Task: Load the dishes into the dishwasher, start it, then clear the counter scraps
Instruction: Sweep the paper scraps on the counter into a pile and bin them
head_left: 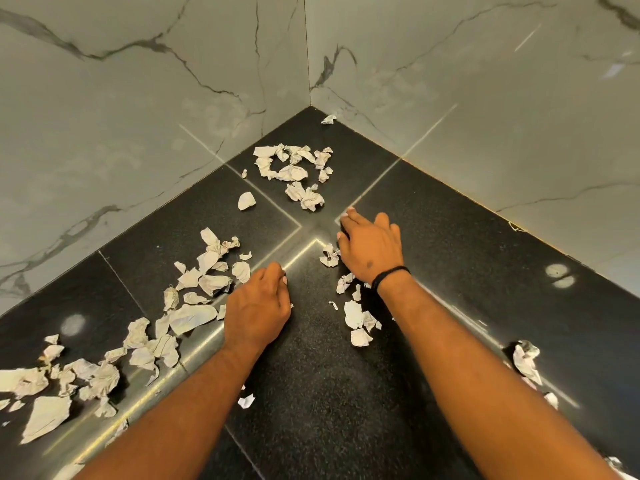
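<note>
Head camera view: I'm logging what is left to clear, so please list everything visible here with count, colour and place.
Paper scraps: too many to count, white to pale grey, crumpled and torn; a long trail on the left of the counter, a cluster near the corner, one piece right in the corner, a few by the right hand and some at the right edge.
Counter: one, black speckled stone with pale seams, L-shaped into the corner.
Walls: two, grey marble-look with dark veins, meeting behind the counter.
Wristband: one, black, on the right wrist.
Left hand: fingers curled, on the counter beside the left trail.
Right hand: fingers spread on the counter, next to a scrap.
</note>
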Demonstrator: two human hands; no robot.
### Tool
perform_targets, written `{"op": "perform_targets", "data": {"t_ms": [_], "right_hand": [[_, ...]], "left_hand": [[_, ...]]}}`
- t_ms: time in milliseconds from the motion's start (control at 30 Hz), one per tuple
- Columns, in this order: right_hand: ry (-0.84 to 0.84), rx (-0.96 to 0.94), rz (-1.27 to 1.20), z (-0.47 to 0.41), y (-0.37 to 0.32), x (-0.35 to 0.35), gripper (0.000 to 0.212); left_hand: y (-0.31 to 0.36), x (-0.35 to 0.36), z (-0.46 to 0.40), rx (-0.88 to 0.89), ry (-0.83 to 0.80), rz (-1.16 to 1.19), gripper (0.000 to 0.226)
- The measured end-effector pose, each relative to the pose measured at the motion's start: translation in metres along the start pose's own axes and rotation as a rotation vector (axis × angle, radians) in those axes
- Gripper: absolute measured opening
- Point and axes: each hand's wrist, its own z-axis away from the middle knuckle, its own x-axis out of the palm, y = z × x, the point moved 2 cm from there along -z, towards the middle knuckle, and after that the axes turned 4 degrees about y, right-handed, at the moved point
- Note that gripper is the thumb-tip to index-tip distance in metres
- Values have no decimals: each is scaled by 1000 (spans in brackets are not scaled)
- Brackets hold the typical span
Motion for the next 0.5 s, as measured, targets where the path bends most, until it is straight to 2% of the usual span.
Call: {"op": "perform_targets", "data": {"t_ms": [133, 267, 400, 500], "right_hand": [[11, 64, -10, 50, 11, -9, 29], [76, 87, -72, 44, 1, -28, 24], [157, -44, -184, -7, -30, -30, 22], [120, -180, -159, -50, -53, -15, 24]], "left_hand": [[1, -1, 0, 0, 23, 3, 11], [2, 0, 1, -9, 27, 0, 11], [2, -1, 0, -2, 17, 4, 11], [3, -1, 0, 0, 10, -2, 11]]}}
